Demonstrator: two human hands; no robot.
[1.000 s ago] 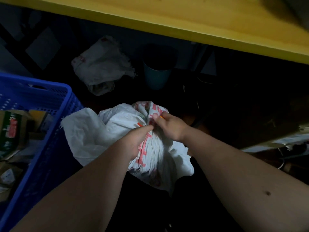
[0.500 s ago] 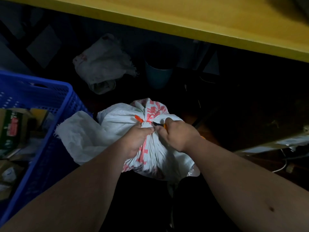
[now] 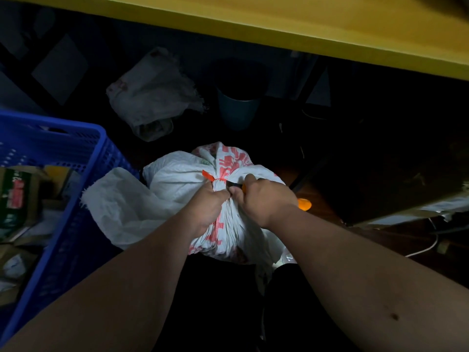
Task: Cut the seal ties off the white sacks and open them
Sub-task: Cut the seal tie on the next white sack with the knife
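On a dark floor beneath a yellow tabletop (image 3: 330, 24), the left hand (image 3: 206, 208) grips the tied white woven sack's (image 3: 177, 189) neck while the right hand (image 3: 264, 199) clasps an orange-handled cutter (image 3: 304, 204) at its red seal tie (image 3: 214, 177), a blue plastic crate (image 3: 76, 189) standing left.

Both bare forearms reach forward and converge. The left hand (image 3: 206, 205) grips the gathered neck of the white woven sack (image 3: 177, 184); the right hand (image 3: 264, 199), fingers curled, holds an orange-handled cutter (image 3: 303, 204).
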